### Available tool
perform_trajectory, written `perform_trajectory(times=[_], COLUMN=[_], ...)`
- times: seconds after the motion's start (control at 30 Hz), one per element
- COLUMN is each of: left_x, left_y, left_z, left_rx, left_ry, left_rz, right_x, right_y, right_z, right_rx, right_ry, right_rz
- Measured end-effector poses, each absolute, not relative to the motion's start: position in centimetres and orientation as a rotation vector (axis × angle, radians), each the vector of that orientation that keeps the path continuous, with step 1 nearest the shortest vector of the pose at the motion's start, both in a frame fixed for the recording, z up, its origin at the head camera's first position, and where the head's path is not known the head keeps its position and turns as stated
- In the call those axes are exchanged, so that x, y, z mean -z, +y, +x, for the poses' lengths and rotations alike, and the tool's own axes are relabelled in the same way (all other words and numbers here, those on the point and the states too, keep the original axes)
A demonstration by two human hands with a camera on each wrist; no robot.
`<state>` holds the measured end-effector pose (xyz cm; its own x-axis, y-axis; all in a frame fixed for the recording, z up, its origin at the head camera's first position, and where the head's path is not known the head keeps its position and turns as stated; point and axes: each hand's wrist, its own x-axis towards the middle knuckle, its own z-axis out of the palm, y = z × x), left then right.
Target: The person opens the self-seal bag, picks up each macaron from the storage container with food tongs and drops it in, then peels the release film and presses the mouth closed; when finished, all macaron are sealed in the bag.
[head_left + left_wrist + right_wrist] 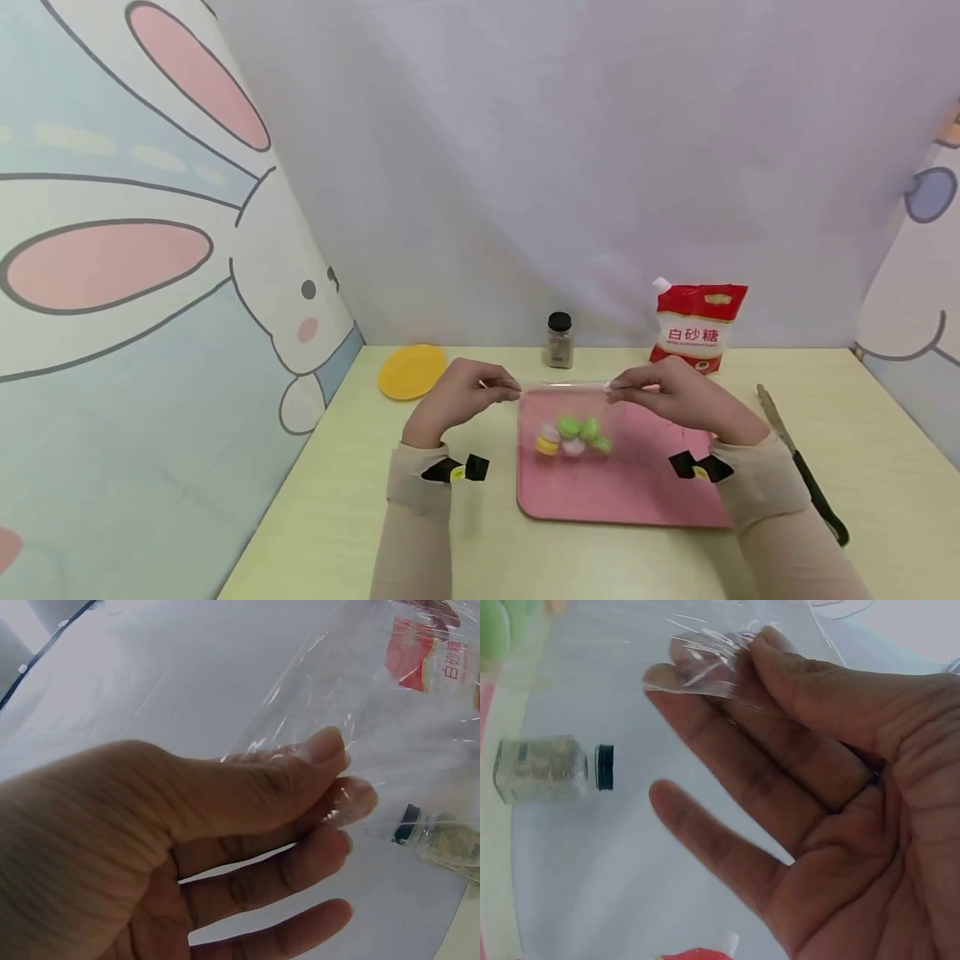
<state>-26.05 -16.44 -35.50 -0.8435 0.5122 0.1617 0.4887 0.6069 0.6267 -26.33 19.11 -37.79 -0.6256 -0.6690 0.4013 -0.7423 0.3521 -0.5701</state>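
Between my hands a clear plastic bag [564,402] hangs over the pink tray [630,498]. My left hand [467,396] pinches its upper left corner between thumb and index finger, the other fingers loosely extended in the left wrist view. At the opposite corner my right hand [678,398] pinches the plastic the same way, its little finger [705,836] held apart. Several green, yellow and pale macarons [572,427] show through the plastic, clustered low in it. Green rounds [493,634] appear at the right wrist view's upper left.
Behind the tray stands a black-capped jar [559,342]. A red and white sugar pouch [697,327] is at the back right. On the left lies a yellow plate [412,372]. A black-handled knife [819,497] lies right of the tray, close to my right forearm.
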Motion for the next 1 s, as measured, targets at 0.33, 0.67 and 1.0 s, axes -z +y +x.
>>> perform_trajectory(times=[0.33, 0.67, 1.0], left_x=[34.6, 33.2, 35.9], left_y=[-20.8, -26.1, -27.6], left_z=[-23.9, -21.2, -23.1], left_rx=[-1.182, -1.346, -1.260], left_ry=[2.887, 2.706, 2.724], left_rz=[0.728, 0.497, 0.274], right_x=[39.1, 39.7, 41.6], right_y=[13.9, 8.2, 4.8], right_z=[-26.3, -25.4, -27.6], right_rx=[-1.517, -1.678, -1.795], right_ry=[-2.327, -2.258, -2.519], right_rz=[1.387, 1.547, 1.411])
